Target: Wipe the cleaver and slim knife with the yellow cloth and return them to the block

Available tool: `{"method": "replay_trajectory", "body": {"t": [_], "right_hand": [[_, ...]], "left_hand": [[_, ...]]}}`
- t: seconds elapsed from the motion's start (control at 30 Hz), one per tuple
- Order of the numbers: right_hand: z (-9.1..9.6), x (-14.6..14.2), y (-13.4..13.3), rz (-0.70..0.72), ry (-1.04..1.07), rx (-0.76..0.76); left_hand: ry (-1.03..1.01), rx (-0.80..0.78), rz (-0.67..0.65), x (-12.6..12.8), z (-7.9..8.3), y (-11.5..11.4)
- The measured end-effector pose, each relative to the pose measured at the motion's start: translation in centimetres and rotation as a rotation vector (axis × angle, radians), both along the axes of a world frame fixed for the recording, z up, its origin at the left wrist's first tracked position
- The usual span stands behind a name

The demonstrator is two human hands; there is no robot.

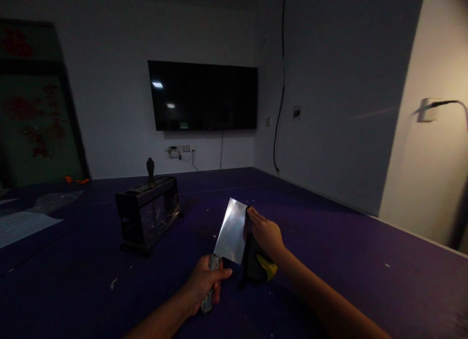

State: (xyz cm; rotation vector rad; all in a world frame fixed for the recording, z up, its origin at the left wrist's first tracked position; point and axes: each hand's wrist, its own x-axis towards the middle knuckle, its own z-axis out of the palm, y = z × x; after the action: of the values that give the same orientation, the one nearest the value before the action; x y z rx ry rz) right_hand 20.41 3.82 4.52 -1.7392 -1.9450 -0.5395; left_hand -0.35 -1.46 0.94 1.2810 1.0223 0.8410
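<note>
My left hand (206,280) is wrapped round the grey, worn-looking handle of a cleaver (232,232). Its broad, shiny blade points up and away, tilted a little to the right. Beside the blade's right edge, my right hand (266,234) has its fingers closed together near the upper corner. Something small and black shows at those fingertips; what it is, I cannot make out. Under the right hand sits a black and yellow object (266,267), partly hidden by the blade and hand, its kind unclear.
On the purple surface (314,290), a black clear-sided case with a knob on top (148,210) stands to the left. Papers (27,227) and clear plastic lie farther left. A television (204,96) hangs on the far wall, and a dark cable (281,95) runs down near the corner.
</note>
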Motion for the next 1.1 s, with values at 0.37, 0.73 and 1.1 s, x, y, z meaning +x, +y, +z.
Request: {"method": "replay_trajectory", "body": {"t": [0.37, 0.73, 1.1], "right_hand": [[-0.5, -1.3, -0.4, 0.089, -0.007, -0.025], [-0.7, -1.8, -0.8, 0.22, 0.009, -0.01], [-1.3, -3.5, -1.5, 0.374, -0.1, -0.074]], "left_hand": [[-0.02, -0.009, 0.045, 0.0, 0.3, 0.1], [-0.088, 0.0, 0.085, 0.2, 0.1, 0.3], [-0.152, -0.038, 0.184, -0.1, -0.4, 1.2]]}}
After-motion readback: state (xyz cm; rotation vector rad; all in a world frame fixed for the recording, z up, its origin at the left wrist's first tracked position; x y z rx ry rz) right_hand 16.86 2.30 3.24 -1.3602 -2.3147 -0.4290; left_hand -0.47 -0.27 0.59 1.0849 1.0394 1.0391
